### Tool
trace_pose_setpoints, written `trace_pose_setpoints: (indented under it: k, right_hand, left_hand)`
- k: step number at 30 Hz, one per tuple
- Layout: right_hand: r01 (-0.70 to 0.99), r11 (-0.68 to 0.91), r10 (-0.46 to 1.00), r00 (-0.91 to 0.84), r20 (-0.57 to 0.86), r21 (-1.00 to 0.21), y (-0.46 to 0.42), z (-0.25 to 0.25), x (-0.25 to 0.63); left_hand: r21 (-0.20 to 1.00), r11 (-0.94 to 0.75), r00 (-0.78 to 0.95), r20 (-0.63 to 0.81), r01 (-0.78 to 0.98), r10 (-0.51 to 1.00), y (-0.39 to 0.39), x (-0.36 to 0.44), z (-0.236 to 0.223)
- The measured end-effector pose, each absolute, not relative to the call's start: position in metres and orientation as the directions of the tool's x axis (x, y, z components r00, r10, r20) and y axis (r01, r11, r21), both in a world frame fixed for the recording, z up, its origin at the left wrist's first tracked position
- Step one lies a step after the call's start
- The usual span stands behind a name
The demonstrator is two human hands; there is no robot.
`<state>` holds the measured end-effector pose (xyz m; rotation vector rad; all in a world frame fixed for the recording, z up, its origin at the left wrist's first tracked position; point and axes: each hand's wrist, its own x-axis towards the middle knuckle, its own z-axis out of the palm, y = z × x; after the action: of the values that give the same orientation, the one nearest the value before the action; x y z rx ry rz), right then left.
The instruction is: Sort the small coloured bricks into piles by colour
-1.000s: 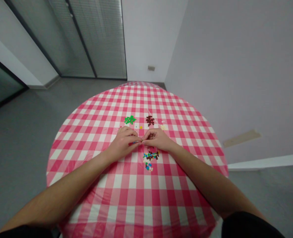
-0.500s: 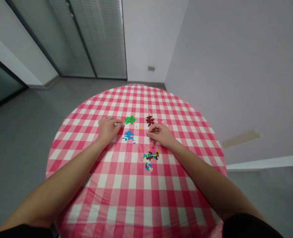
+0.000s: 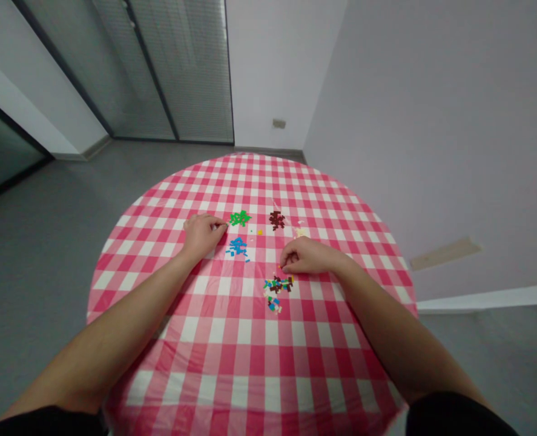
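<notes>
My left hand (image 3: 201, 234) rests on the round table with its fingers curled, fingertips pinched just left of a small green pile of pieces (image 3: 240, 218). A blue pile (image 3: 237, 246) lies right beside it. My right hand (image 3: 301, 256) is curled, fingertips down at the top edge of a mixed-colour pile (image 3: 277, 286). What either hand holds, if anything, is too small to see. A dark brown pile (image 3: 276, 220) and a pale cream pile (image 3: 301, 232) lie beyond the right hand.
The table wears a red-and-white checked cloth (image 3: 250, 357). A tiny yellow piece (image 3: 260, 232) sits between the green and brown piles. Grey floor surrounds the table, a wall stands close on the right, and glass partitions (image 3: 168, 66) are at the back left.
The hands, joined over the middle a second ago, have parted. My left hand moved out to the green pile, uncovering the blue pile. My right hand came back toward the mixed pile.
</notes>
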<state>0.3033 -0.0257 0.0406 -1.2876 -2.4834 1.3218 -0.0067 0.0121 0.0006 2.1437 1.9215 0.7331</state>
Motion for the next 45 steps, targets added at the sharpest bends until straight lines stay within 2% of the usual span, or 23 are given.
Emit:
trace_pose_setpoints:
  k: [5,10,27,30,33,35,45]
  right_hand:
    - [0.659,0.294,0.692,-0.646,-0.321,-0.693,-0.026,0.041,0.302]
    - [0.656,0.286,0.691,-0.646,-0.324,-0.698,-0.026,0.041,0.302]
    - [0.677,0.344,0.7,-0.647,-0.304,-0.651,-0.026,0.042,0.306]
    - [0.677,0.391,0.779,-0.604,-0.167,-0.624,-0.024,0.04,0.301]
    - [0.732,0.363,0.913,-0.403,0.063,-0.577,-0.018,0.032,0.295]
    - [0.772,0.301,0.95,-0.293,0.107,-0.56,-0.014,0.024,0.292]
    - [0.815,0.114,0.966,-0.223,-0.127,-0.568,-0.014,0.03,0.3]
  left_hand:
    - [0.438,-0.156,0.046,0.25,0.885,0.967,0.012,-0.006,-0.001]
    - [0.493,-0.147,0.02,0.253,0.858,0.967,0.012,-0.009,-0.001]
    - [0.431,-0.187,0.102,0.213,0.883,0.972,0.012,-0.008,-0.006]
    - [0.441,-0.172,0.073,0.232,0.881,0.97,0.011,-0.007,-0.003]
    - [0.447,-0.172,0.061,0.253,0.878,0.966,0.01,-0.007,-0.001]
    - [0.446,-0.178,0.066,0.255,0.877,0.965,0.01,-0.006,-0.001]
    - [0.416,-0.168,0.075,0.229,0.894,0.971,0.012,-0.008,-0.001]
